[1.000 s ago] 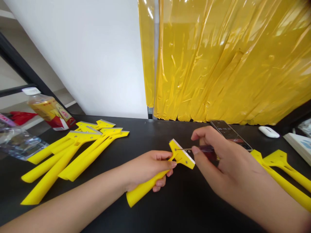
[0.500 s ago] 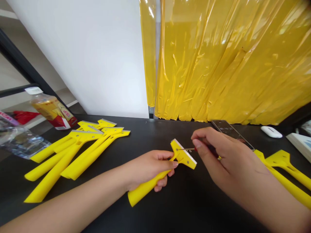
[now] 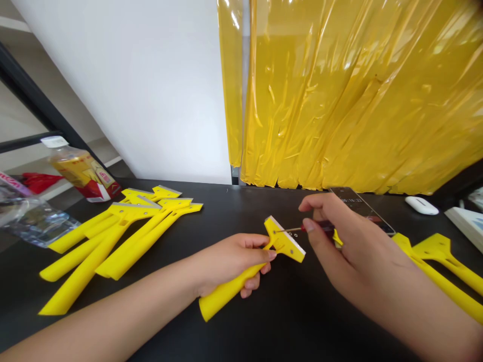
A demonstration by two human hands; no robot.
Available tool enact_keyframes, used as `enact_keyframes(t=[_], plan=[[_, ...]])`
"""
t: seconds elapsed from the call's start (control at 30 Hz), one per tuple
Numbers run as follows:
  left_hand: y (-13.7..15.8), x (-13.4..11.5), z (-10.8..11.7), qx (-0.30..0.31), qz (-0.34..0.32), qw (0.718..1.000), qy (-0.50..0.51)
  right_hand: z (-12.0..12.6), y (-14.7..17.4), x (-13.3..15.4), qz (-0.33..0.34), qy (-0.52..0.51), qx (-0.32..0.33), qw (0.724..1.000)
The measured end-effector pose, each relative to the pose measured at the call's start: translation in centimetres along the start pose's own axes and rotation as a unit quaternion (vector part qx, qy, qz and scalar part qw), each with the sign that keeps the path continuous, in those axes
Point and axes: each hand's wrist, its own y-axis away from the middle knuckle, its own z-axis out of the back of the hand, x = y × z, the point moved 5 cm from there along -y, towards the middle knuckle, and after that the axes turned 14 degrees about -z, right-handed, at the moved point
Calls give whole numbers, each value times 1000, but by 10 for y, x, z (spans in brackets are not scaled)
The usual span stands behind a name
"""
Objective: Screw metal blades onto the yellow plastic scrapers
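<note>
My left hand is wrapped round the neck of a yellow scraper, its blade head pointing up and right. A thin metal blade edge runs along that head. In my right hand is a screwdriver with a dark red handle. Its thin shaft reaches left across the head, and the tip meets the head near its upper screw hole. Just beyond the blade edge, a few tiny rings lie on the black table. My palm hides part of the screwdriver's handle.
Several yellow scrapers lie in a pile on the left, beside a drink bottle and a clear plastic bottle. More yellow scraper bodies are at right. Behind my right hand lie a phone and a white earbud case.
The fingers of my right hand have loosened and shifted slightly, showing more of the screwdriver's handle. The scraper and my left hand have stayed in place.
</note>
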Motion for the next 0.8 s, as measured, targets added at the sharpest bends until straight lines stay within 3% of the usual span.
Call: enact_keyframes(t=[0.27,0.63,0.8], plan=[[-1,2,1,1,0,1000,-1,1,-1,1,23,-2,-1,1000],[1,0,1,4,-2,1000,-2,1,-3,-2,-10,-51,24,998],[6,-5,3,-36,-23,999,23,13,-11,-23,-78,-141,-59,985]])
